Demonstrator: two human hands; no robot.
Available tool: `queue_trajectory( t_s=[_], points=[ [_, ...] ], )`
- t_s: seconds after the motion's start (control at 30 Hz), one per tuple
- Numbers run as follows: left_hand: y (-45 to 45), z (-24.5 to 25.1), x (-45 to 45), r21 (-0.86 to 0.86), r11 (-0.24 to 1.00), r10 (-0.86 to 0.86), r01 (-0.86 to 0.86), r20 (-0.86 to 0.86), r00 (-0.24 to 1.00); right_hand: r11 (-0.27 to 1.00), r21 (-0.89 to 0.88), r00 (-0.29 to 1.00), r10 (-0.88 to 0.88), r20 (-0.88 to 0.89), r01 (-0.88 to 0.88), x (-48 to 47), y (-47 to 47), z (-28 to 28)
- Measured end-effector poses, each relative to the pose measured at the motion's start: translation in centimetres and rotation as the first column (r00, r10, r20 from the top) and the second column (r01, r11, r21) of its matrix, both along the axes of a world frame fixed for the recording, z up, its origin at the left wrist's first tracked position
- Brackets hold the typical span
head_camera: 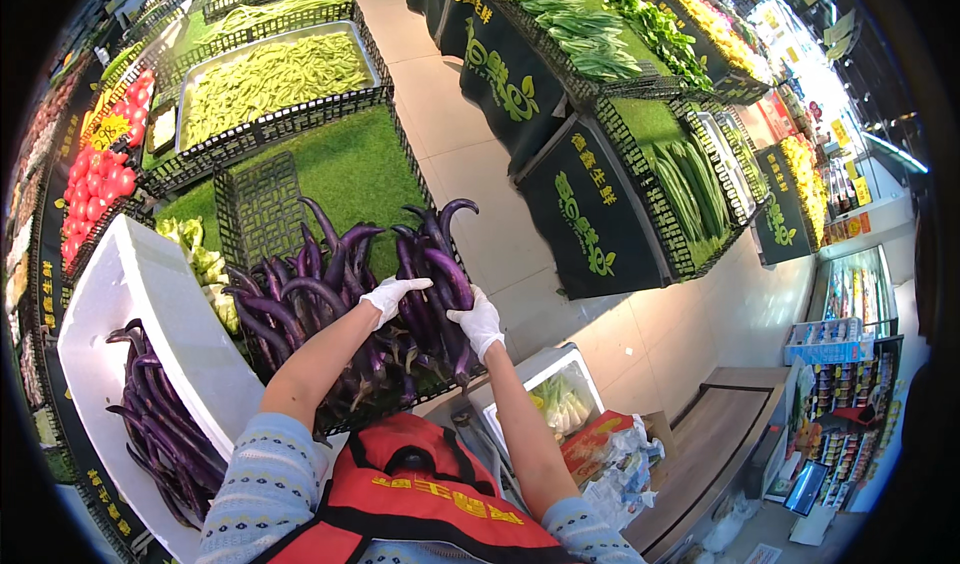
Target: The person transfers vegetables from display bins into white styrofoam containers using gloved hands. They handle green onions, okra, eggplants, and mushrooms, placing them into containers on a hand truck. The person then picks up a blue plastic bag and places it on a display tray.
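My left hand (393, 298), in a white glove, lies against the left side of a bunch of long purple eggplants (431, 294). One of its digits reaches over the bunch; the rest are partly hidden. From the other side, my right hand (478, 321), gloved too, grips the outermost eggplants, its fingertips out of sight. The bunch sits at the right front corner of a display stand lined with green artificial turf (352, 151). More eggplants (300, 301) are heaped to the left of my hands, their curved ends mostly pointing away from me.
A white foam box (150, 264) holding more eggplants (161, 421) leans at the left. Behind the heap is a black plastic crate (262, 207), and farther back a metal tray of green beans (270, 76). An aisle floor (480, 181) runs along the right, with a foam box (574, 361) of vegetables below.
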State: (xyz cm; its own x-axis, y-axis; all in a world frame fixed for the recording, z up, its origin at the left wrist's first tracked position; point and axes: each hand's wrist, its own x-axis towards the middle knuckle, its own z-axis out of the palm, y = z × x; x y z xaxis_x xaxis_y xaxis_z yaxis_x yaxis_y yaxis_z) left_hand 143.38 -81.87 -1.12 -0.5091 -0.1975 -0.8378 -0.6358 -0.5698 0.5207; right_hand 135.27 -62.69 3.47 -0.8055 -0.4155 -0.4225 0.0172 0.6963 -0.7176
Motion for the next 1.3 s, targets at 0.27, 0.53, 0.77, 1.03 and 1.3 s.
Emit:
queue_trajectory(
  t_s=[0.27,0.53,0.77,1.03,1.3],
  points=[
    [1.4,2.1,1.7,-0.319,0.940,0.082,-0.125,-0.146,0.986,0.947,-0.322,0.983,0.042,0.180,0.019,-0.2,-0.8,-0.3],
    [1.2,5.7,3.1,-0.217,0.887,0.390,-0.408,-0.120,0.913,0.981,-0.130,0.987,0.153,0.055,-0.145,-0.3,-1.9,-1.5],
    [-1.1,17.2,4.3,0.206,0.938,0.344,-0.278,-0.454,0.822,0.930,-0.299,0.955,0.265,0.135,-0.216,0.3,-2.0,-4.7],
    [-2.0,21.5,7.5,0.415,0.793,0.609,-0.446,-0.510,0.608,0.799,-0.601,0.977,0.137,0.164,-0.011,2.1,-0.7,-1.1],
    [2.7,32.2,10.0,0.433,0.802,0.572,-0.412,-0.755,0.320,0.826,-0.559,0.792,0.291,0.536,0.075,7.4,3.5,3.6]
  ],
)
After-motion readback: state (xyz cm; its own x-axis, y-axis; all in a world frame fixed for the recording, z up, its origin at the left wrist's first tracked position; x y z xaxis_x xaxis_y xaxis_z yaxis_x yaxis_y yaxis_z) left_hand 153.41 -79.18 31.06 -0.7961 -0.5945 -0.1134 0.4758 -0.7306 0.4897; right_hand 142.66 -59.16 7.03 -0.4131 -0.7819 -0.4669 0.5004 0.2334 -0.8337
